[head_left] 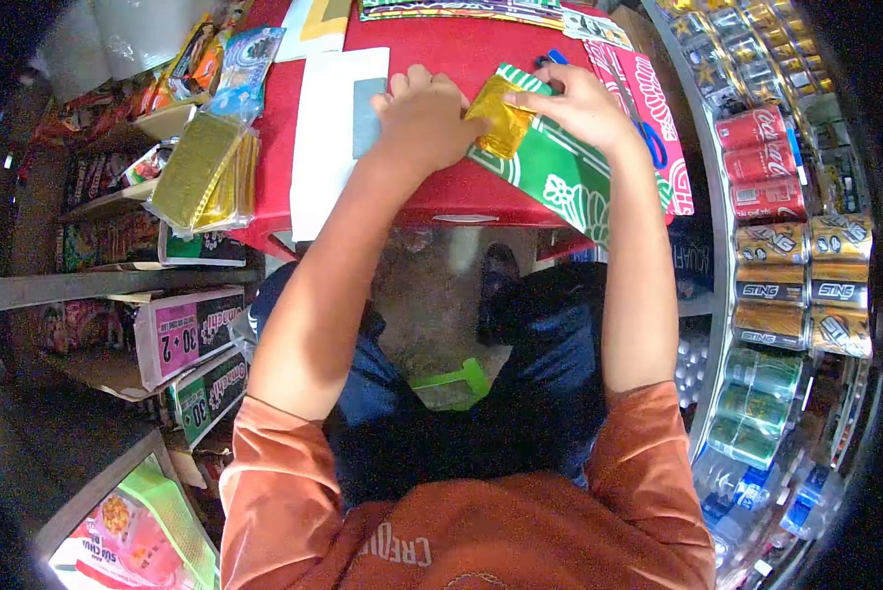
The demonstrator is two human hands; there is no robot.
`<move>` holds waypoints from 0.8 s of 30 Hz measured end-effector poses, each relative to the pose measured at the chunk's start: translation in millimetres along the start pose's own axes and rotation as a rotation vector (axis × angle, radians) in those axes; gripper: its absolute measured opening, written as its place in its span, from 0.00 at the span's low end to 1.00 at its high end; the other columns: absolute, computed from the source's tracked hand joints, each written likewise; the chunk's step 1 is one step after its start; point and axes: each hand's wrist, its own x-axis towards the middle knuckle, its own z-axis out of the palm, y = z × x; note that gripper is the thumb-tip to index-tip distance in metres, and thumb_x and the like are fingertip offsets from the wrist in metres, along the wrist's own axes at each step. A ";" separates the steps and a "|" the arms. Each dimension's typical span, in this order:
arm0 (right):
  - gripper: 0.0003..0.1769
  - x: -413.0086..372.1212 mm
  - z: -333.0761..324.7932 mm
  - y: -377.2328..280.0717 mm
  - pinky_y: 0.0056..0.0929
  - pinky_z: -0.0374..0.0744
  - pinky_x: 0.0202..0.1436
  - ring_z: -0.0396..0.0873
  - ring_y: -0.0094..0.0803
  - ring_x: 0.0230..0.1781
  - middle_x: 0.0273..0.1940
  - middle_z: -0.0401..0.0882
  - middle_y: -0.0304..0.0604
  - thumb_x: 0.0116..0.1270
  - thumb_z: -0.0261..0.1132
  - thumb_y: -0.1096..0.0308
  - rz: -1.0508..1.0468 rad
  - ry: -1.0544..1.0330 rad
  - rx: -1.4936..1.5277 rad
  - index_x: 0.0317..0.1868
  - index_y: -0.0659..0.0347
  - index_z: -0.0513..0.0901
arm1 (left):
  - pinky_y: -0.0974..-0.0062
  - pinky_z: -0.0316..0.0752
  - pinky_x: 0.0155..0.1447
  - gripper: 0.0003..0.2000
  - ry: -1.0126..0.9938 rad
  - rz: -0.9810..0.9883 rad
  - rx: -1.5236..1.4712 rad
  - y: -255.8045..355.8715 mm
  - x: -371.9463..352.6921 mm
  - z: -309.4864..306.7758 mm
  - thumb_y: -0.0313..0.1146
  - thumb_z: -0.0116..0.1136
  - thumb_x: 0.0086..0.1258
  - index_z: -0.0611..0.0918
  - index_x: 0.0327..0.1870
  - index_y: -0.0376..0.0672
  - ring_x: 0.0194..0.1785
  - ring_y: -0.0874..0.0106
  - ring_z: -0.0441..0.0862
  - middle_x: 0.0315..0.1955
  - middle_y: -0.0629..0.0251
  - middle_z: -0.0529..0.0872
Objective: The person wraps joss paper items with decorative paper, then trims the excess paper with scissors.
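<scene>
Where green paper (559,182) lies, gold foil (500,123) sits pinched between both hands' (422,118) (584,106) fingers (532,97).

Wore a shirt (481,531), rust-orange, soft and knit-looking, with short sleeves. The left sleeve (284,442) and right sleeve (648,433) ended above the elbow, the cloth creased at the hems. Pale lettering (397,546) ran across the chest, upside down to the camera; only "CRE" read clearly. The forearms were bare from the sleeves through to the left hand (422,113) and right hand (579,103). The trousers (559,344) were dark blue and denim-like, showing paler blue on the left leg. One dark shoe (500,275) was visible, too dim for detail.
</scene>
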 end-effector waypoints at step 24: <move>0.17 137.6 -123.5 -141.6 0.42 0.82 0.59 0.85 0.50 0.53 0.52 0.87 0.55 0.68 0.64 0.76 -0.586 0.719 -0.129 0.57 0.62 0.86 | 0.74 0.75 0.63 0.16 0.395 0.000 -1.081 -9.9 7.2 -35.6 0.41 0.63 0.78 0.82 0.55 0.36 0.54 0.72 0.82 0.48 0.60 0.88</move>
